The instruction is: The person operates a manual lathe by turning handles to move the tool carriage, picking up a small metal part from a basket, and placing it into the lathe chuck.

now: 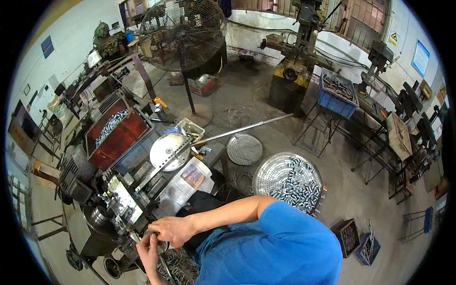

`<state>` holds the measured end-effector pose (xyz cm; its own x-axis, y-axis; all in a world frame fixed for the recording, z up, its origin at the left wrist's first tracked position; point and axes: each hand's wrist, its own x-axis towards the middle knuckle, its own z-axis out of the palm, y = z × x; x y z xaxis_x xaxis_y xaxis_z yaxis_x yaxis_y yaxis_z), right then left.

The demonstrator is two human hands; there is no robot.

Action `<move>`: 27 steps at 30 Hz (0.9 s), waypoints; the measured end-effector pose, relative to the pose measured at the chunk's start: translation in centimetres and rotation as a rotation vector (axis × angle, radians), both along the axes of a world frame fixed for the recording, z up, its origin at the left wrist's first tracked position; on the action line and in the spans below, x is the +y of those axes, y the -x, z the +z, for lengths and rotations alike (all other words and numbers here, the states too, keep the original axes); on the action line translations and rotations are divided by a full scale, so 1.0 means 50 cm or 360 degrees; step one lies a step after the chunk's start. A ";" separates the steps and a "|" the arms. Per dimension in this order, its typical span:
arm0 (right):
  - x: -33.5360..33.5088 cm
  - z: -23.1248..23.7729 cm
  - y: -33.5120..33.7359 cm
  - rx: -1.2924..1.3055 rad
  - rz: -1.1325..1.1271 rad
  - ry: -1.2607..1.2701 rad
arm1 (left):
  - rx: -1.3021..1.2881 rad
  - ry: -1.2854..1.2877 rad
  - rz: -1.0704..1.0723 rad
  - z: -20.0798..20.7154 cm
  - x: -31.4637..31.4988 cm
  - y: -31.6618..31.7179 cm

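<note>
My right hand (172, 231) reaches in from a blue sleeve, its fingers bent and closed at the edge of a metal lathe-like machine (124, 202). Just below it, my left hand (149, 254) is raised with thumb and fingers pinched together. The fingertips of both hands meet around something small that I cannot make out. Close beneath the right hand, part of a round metal rim shows. A machine chuck (99, 216) sits to the left of the hands, and metal shavings (180, 266) lie below them.
Beside me stand a perforated round tray (266, 178) of short metal cylinders and a smaller one (244, 148). A long metal bar (242, 129) crosses above a bench with newspaper (190, 183). A red bin (116, 147) holds metal parts. A large fan (183, 35) stands beyond.
</note>
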<state>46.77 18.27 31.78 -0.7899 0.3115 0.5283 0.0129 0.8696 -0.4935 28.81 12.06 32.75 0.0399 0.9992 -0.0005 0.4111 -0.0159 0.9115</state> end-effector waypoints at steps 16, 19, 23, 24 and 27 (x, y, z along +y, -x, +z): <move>0.028 0.025 0.013 -0.0071 0.0093 0.0069 | -0.0107 -0.0123 0.0246 -0.005 -0.005 0.005; 0.036 0.049 0.036 -0.0132 0.0126 0.0103 | -0.0300 -0.0150 0.0296 0.010 -0.006 0.014; 0.050 0.074 0.072 -0.0152 0.0195 0.0065 | -0.0283 -0.0173 0.0382 0.004 -0.004 0.045; 0.053 0.075 0.083 -0.0113 0.0224 0.0064 | -0.0242 -0.0198 0.0372 0.005 -0.003 0.055; 0.064 0.085 0.117 -0.0131 0.0293 0.0071 | -0.0217 -0.0260 0.0464 0.020 -0.005 0.075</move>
<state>40.93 21.48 36.04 -0.8757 0.1798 0.4482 -0.1021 0.8382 -0.5357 25.07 11.83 33.75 -0.2579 0.9551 0.1458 0.2948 -0.0659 0.9533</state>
